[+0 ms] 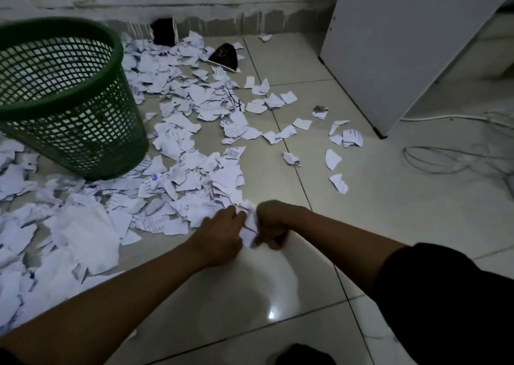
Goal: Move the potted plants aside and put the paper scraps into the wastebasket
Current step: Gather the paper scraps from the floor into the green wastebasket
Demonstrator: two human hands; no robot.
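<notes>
Both hands, left hand (pixel 222 229) and right hand (pixel 271 225), clutch a wad of paper scraps (pixel 248 227) between curled fingers; beyond the fingers, leftward, stands the green mesh wastebasket (pixel 69 97) amid torn paper.

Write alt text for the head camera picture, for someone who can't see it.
Two hands, left hand and right hand, hold a wad of paper scraps between them above a tiled floor. A green mesh wastebasket stands at upper left among many scattered scraps.
</notes>
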